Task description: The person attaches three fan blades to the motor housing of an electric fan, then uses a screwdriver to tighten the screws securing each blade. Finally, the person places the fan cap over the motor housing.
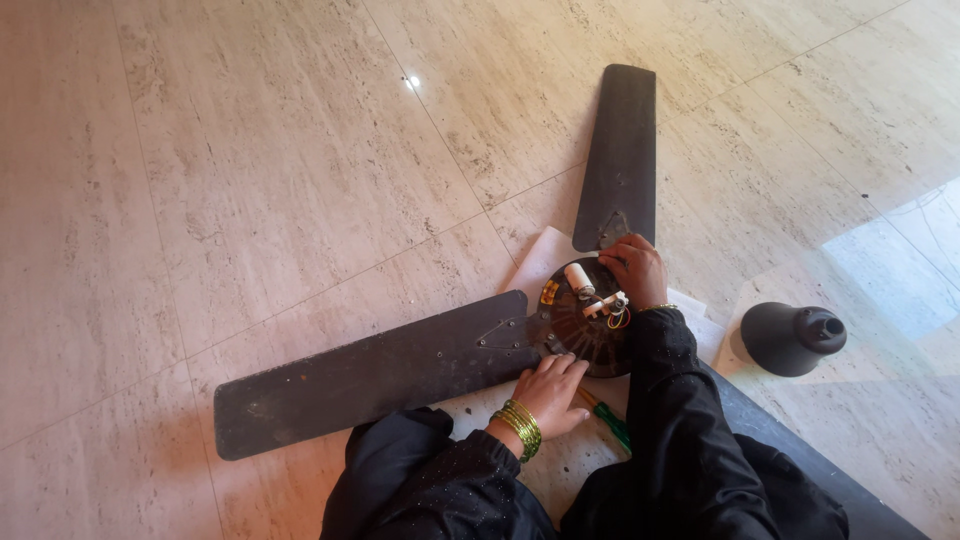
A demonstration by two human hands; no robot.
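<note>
On the floor (250,150) in front of me lies a dark fan (585,325), its motor hub on a sheet of paper (540,262). My left hand (552,392) rests flat against the hub's near edge, fingers spread a little and loose, gripping nothing. My right hand (633,268) sits on the hub's far rim, fingers curled onto it near the white capacitor (580,277). One blade (370,378) stretches left, another (618,155) points away. A green screwdriver (608,420) lies just beside my left hand. A dark cup-shaped cover (792,337) stands well apart, right.
</note>
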